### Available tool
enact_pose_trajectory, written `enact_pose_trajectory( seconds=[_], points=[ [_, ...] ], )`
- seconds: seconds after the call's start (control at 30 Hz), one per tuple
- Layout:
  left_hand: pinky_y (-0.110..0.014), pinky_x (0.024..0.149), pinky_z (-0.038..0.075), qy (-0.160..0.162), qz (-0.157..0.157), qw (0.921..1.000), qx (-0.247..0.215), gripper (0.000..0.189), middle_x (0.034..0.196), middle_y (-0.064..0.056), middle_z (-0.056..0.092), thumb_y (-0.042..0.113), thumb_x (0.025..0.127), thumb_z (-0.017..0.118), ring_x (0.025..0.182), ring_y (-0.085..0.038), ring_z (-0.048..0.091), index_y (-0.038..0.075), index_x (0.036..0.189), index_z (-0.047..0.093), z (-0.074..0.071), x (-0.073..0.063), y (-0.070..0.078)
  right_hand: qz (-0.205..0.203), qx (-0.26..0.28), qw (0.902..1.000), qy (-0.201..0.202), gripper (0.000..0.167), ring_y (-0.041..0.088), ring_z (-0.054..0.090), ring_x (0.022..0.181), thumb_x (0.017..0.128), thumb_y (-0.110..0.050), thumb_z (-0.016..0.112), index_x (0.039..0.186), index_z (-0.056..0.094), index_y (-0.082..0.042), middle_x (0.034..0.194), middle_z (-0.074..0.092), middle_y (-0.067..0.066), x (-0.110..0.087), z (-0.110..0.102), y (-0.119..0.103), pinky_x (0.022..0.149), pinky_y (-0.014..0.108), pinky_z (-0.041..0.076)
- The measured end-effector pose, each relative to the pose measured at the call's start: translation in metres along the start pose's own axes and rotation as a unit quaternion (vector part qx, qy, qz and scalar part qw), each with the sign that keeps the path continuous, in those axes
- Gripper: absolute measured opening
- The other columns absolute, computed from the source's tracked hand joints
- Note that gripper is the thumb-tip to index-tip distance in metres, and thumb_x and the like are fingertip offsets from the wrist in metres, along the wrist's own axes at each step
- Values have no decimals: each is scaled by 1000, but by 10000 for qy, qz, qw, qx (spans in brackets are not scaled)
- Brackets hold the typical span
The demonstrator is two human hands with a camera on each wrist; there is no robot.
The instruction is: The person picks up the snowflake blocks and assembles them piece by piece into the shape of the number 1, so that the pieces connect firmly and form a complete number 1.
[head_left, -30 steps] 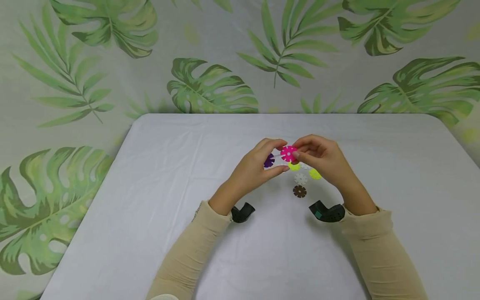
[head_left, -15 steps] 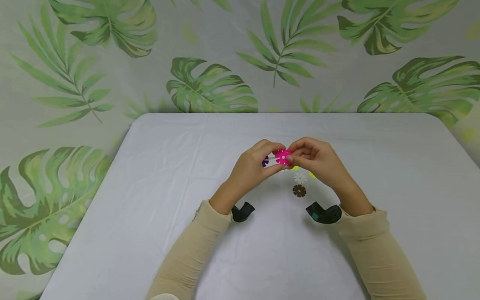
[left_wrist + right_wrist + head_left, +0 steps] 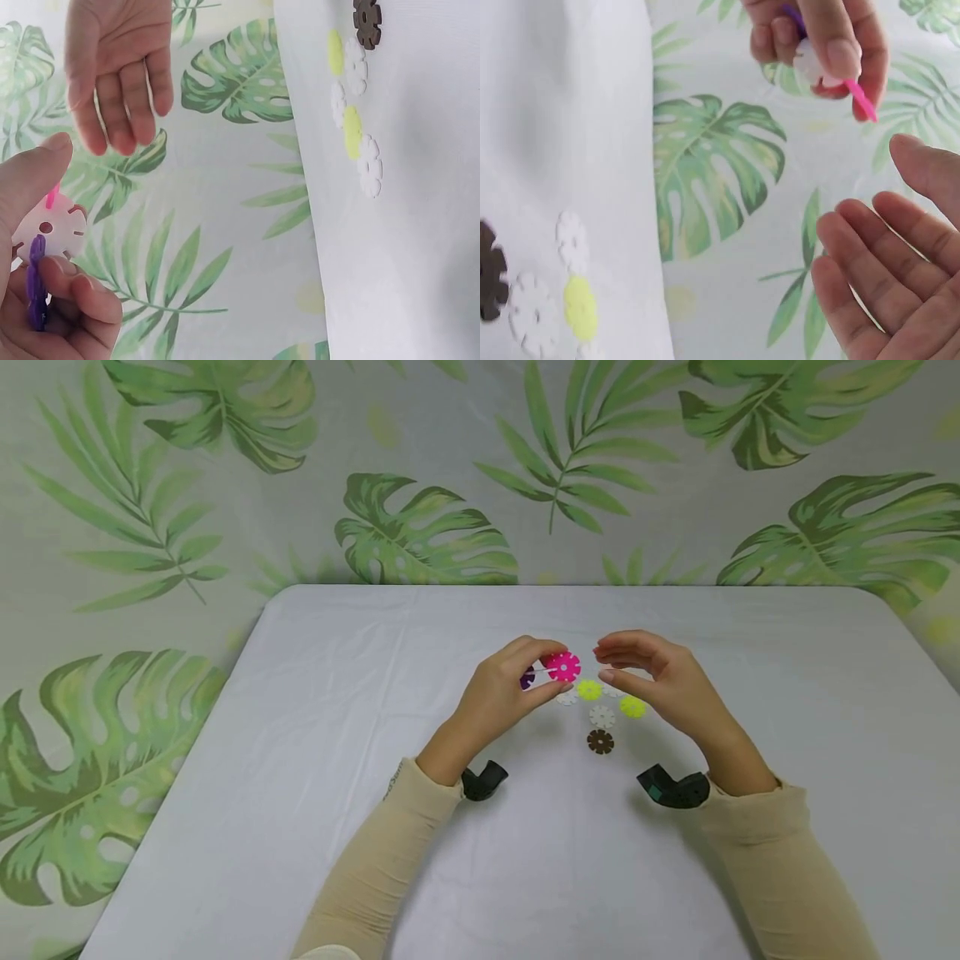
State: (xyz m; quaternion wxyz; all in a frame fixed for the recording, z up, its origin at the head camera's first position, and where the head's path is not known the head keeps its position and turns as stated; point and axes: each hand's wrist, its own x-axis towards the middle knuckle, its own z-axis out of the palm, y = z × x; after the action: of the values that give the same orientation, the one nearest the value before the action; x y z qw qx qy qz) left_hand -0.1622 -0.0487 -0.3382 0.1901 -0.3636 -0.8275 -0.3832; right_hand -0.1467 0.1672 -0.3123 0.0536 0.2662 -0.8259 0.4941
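Note:
My left hand [image 3: 498, 685] holds a joined set of notched plastic discs above the table, pinched between thumb and fingers. The pink disc [image 3: 564, 667] faces the head camera at the right end. A white disc [image 3: 69, 229], edge-on in the head view, links it to a purple disc [image 3: 35, 289] partly covered by the fingers. To the right, my right hand [image 3: 656, 675] is apart from the set, its fingers extended and nothing in them; the right wrist view shows its bare palm [image 3: 900, 300].
Below the hands, loose discs lie flat on the white-covered table [image 3: 300, 760]: a brown disc [image 3: 600, 742], a white disc [image 3: 602, 717], yellow discs, one of them a yellow disc [image 3: 632, 707] at the right, and more white ones. A leaf-patterned cloth [image 3: 427, 531] hangs behind the table's far edge.
Both hands were at the pink disc half a second ago. My right hand has let go and moved right; my left hand still holds the joined discs. The loose yellow discs are uncovered again.

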Motion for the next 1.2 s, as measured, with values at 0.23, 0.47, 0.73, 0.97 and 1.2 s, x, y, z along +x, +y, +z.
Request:
enact_pose_trajectory(
  seconds=[0.23,0.47,0.73,0.97,1.2],
  points=[
    [-7,67,38,129,16,9999,55,38,96,-2,59,19,77,73,81,-8,52,4,109,59,-3,0,0,258,-440,9987,41,42,2,51,99,79,1,66,118,51,3,113,55,12,-11,-10,18,86,17,40],
    [-9,66,40,175,-14,9998,21,36,95,-2,59,18,78,72,80,-8,52,5,109,59,-4,1,-2,962,-666,9931,-113,48,12,52,103,79,-11,70,123,51,-8,118,54,6,-26,-17,54,84,12,38],
    [-9,65,40,207,-13,9998,-26,36,95,-2,59,18,78,72,79,-8,51,4,109,59,-5,0,-3,1285,-664,9887,-392,50,25,50,107,80,-18,69,124,49,-6,120,53,12,-35,-17,75,90,37,40],
    [-8,66,39,159,-6,9998,-78,37,96,-2,59,17,77,72,81,-8,52,3,109,59,-5,0,-2,1514,-853,9825,-671,52,34,49,107,81,-26,68,123,48,-2,120,51,18,-39,-16,96,89,48,37],
    [-8,65,39,122,-54,9999,-55,37,94,-1,59,17,77,72,79,-8,51,4,109,59,-6,0,-2,1552,-1134,9783,-771,50,32,49,105,81,-26,68,121,50,-2,118,51,16,-42,-13,113,89,46,38]
  ],
)
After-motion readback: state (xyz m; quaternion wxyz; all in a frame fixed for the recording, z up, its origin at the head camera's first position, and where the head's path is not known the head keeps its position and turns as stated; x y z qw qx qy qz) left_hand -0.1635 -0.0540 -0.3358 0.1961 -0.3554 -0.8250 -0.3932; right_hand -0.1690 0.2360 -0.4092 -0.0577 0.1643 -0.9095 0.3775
